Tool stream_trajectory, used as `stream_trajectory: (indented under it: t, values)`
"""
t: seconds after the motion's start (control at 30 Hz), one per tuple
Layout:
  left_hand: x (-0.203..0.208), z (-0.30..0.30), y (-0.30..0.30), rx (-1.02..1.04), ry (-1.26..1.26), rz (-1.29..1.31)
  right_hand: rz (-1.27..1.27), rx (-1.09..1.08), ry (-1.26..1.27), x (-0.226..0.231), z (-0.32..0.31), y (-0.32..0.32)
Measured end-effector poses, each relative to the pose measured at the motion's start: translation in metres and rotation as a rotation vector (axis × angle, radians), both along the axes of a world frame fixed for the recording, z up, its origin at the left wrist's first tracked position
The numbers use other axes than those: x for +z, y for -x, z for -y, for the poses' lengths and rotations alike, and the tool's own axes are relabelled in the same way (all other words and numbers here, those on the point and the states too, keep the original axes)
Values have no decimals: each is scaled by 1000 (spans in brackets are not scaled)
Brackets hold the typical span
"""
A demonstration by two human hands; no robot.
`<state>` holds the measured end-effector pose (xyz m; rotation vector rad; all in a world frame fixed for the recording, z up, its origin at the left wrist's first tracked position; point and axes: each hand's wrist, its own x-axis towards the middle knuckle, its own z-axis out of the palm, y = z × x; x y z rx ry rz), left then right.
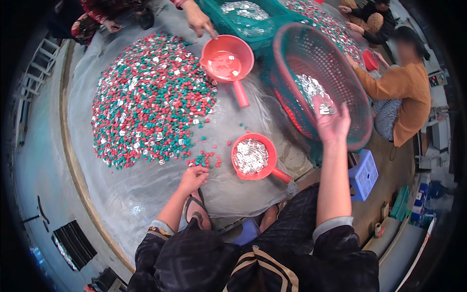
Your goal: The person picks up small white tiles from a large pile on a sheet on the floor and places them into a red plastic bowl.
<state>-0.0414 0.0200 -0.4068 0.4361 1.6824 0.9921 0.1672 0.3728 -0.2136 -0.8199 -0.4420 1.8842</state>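
Palm up with fingers spread, my right hand [333,120] reaches over the near side of a red plastic basket [351,82] with green netting. Shiny silver metal pieces [311,87] lie inside it, some right by my fingers. My left hand [194,178] is low over the plastic sheet, its fingers curled together; what they hold, if anything, is hidden. Just beyond it are a few loose red and green pieces [200,159]. Between my hands, a red dipper [272,155] full of silver pieces [250,156] rests on the sheet, handle toward me.
A big heap of red, green and silver pieces [151,104] covers the left. Another person's hand [197,20] touches a second red dipper [243,54] holding few pieces. Far back stands a green basket [267,36]. A worker in orange [408,100] sits right, past a blue stool [364,176].
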Motion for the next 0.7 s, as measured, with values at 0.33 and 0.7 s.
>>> stream_trajectory:
  t: [0.33, 0.7]
  values:
    - [4, -3, 9, -126, 28, -34, 1715, -205, -969, -27, -33, 12]
    - [63, -184, 113, 187, -300, -74, 1127, 1460, -430, -129, 94, -25]
